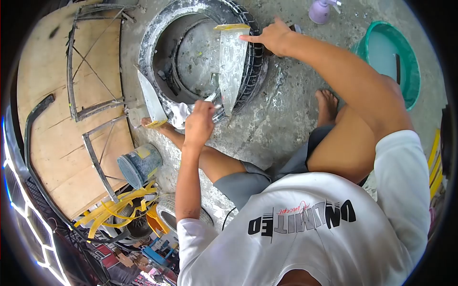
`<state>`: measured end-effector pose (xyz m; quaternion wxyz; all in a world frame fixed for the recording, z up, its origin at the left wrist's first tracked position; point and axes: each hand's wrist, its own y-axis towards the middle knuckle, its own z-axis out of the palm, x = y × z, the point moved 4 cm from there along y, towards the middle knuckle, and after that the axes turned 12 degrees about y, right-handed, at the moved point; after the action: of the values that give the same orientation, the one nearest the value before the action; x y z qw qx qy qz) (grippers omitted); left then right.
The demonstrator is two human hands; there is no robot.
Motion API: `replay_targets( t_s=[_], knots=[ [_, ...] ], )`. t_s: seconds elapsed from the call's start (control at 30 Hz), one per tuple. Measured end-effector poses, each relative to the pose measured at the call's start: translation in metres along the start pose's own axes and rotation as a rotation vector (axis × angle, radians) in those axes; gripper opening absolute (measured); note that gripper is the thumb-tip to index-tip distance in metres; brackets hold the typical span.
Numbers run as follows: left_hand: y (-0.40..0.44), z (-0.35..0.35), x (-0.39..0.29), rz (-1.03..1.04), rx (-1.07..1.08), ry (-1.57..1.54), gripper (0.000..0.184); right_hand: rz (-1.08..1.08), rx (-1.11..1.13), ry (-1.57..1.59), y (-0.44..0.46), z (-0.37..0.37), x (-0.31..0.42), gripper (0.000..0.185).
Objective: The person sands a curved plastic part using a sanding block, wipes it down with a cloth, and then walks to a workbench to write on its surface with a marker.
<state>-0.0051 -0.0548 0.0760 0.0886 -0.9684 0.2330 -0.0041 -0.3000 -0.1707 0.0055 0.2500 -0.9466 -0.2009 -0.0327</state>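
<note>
A worn tyre (148,57) lies flat on the floor before me. A long, whitish, wet-looking panel (233,66) with a yellow end rests across its right side. My right hand (279,39) is at the panel's upper right edge, index finger stretched out onto it and thumb apart. Closed into a fist, my left hand (199,121) is over the tyre's near rim. A small whitish piece shows by its fingers, too unclear to name. Beside it a crumpled white cloth (180,114) lies on the tyre. A second whitish panel (151,97) with a yellow end leans against the tyre's left side.
A green basin (414,71) of cloudy water stands at right, with a purple spray bottle (319,12) at the top. To the left are a wooden board (52,143) with dark metal frames and a grey bucket (136,167). Yellow strips (112,214) and clutter lie lower left.
</note>
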Motion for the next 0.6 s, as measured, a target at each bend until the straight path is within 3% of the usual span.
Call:
replay_targets(
  t_s=[0.13, 0.27, 0.4, 0.5, 0.6],
  knots=[
    [-0.029, 0.048, 0.038, -0.268, -0.155, 0.011, 0.007, -0.033, 0.03, -0.005, -0.001, -0.004, 0.0, 0.099],
    [-0.039, 0.068, 0.035, -0.395, -0.188, -0.037, 0.007, -0.047, -0.007, -0.019, -0.002, -0.003, 0.003, 0.101],
    [-0.044, 0.065, 0.034, -0.34, -0.241, -0.046, 0.012, -0.055, -0.021, -0.026, -0.001, -0.004, 0.003, 0.101],
    [-0.053, 0.051, 0.029, -0.324, -0.456, 0.047, 0.017, -0.03, -0.006, 0.005, -0.004, -0.007, 0.007, 0.108],
    [-0.066, 0.064, 0.021, -0.701, -0.446, -0.428, 0.029, -0.03, -0.003, -0.019, -0.007, -0.011, 0.005, 0.112]
  ],
)
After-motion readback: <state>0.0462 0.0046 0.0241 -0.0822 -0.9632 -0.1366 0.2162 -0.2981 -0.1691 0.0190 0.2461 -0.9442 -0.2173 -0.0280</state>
